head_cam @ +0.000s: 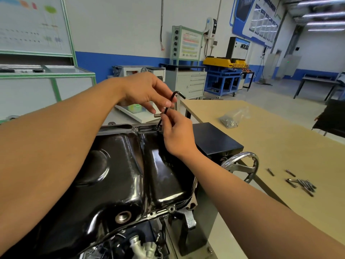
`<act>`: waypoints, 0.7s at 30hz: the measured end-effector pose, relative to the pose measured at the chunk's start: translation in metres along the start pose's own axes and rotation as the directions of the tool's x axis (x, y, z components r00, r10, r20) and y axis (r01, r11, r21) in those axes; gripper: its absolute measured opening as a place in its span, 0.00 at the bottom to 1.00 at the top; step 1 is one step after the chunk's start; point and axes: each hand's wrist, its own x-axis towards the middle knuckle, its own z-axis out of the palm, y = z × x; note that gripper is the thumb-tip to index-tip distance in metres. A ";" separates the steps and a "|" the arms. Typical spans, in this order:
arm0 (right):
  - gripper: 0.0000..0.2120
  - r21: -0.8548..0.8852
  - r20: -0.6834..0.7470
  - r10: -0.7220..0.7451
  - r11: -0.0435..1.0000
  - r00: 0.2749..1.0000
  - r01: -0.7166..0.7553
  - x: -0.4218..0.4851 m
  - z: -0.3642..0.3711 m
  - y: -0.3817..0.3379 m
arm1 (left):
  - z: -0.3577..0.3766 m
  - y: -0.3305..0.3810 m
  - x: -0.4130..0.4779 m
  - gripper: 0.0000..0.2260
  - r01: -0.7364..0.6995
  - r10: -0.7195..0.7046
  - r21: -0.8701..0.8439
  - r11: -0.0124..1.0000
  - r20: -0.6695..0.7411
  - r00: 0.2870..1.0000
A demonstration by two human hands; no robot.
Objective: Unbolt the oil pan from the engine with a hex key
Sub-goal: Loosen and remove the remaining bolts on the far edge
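A glossy black oil pan (119, 172) sits on the upturned engine on a stand, filling the lower left. A black L-shaped hex key (172, 99) stands nearly upright, its long end down in a bolt on the pan's far flange (158, 126). My left hand (147, 90) pinches the key's upper part near the bend. My right hand (177, 133) pinches the lower shaft just above the flange. A threaded drain hole (123, 216) shows at the pan's near edge.
A tan workbench (280, 146) on the right carries several loose bolts (302, 184) and a clear bag of hardware (231, 119). A black box (214, 139) and the stand's chrome handwheel (242, 165) sit beside the pan. Cabinets and equipment line the far wall.
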 end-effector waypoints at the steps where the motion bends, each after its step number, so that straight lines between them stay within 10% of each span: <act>1: 0.11 0.007 0.010 -0.002 1.000 1.000 0.002 0.000 0.000 0.000 | 0.000 0.000 0.000 0.12 0.001 -0.001 0.006 1.000 -0.003 1.000; 21: 0.10 0.024 0.058 -0.005 1.000 0.998 0.003 -0.001 -0.002 -0.003 | 0.008 0.007 -0.001 0.07 -0.010 0.011 0.072 0.997 -0.010 1.000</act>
